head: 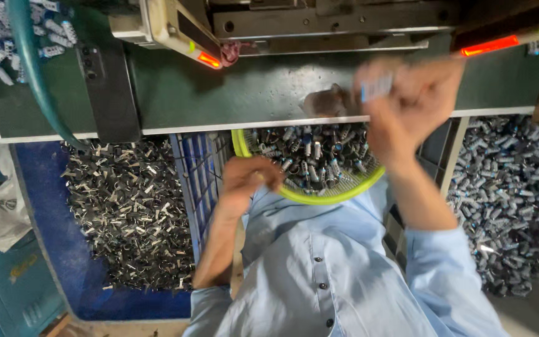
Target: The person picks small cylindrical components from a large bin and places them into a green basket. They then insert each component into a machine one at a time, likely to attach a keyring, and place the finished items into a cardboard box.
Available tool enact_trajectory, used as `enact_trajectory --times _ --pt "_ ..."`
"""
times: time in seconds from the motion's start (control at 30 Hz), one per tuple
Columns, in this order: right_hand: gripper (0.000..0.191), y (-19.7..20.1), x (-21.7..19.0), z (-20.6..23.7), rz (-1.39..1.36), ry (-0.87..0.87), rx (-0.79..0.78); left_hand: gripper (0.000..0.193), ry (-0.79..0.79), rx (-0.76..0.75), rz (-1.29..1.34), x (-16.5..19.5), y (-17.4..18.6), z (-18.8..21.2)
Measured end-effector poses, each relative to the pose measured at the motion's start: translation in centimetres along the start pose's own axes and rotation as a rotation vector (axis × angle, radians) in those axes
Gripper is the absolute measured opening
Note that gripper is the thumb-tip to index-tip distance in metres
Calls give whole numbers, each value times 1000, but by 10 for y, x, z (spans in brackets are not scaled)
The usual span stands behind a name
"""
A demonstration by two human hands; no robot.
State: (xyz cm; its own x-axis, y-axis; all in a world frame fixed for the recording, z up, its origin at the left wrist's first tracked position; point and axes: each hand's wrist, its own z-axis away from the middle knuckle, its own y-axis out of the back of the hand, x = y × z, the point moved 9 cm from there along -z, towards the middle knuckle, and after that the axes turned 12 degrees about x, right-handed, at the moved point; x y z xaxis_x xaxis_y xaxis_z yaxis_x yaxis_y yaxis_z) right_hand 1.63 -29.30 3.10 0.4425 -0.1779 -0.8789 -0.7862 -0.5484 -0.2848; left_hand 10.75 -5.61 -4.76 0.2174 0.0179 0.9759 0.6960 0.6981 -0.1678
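My right hand is raised and blurred at the front edge of the green machine table. It pinches a small blue-and-white part between its fingertips. My left hand is lower, its fingers curled closed at the left rim of a round yellow-green basket. The basket lies on my lap and holds several small metal-and-blue parts. Whether the left hand has anything inside it is hidden.
A blue bin of dark metal clips stands at the left, a heap of silver parts at the right. Machine housing with red indicator lights overhangs the table. A teal hose curves down the left.
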Motion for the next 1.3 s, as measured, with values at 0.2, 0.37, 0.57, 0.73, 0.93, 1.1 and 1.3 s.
enact_trajectory --times 0.2,0.37,0.57,0.73,0.93,1.1,1.3 --pt "21 -60 8 -70 707 651 -188 15 -465 170 -917 0 -47 -7" --pt "28 -53 25 -70 593 456 -306 22 -515 150 -1066 -17 -52 -2" --pt "41 -53 8 -69 873 509 -448 56 -582 -32 -1206 -26 -105 -20" --pt "33 -28 -5 2 1001 454 -575 58 -592 -145 -1246 -21 -114 -30" --pt "34 13 -23 86 521 128 -332 28 -417 17 -856 -13 -77 -18" --pt "53 6 1 120 385 -222 -481 23 -421 -63 -487 -10 -56 -9" --pt "54 -8 -9 92 398 176 -494 22 206 92 62 -74 -40 -12"
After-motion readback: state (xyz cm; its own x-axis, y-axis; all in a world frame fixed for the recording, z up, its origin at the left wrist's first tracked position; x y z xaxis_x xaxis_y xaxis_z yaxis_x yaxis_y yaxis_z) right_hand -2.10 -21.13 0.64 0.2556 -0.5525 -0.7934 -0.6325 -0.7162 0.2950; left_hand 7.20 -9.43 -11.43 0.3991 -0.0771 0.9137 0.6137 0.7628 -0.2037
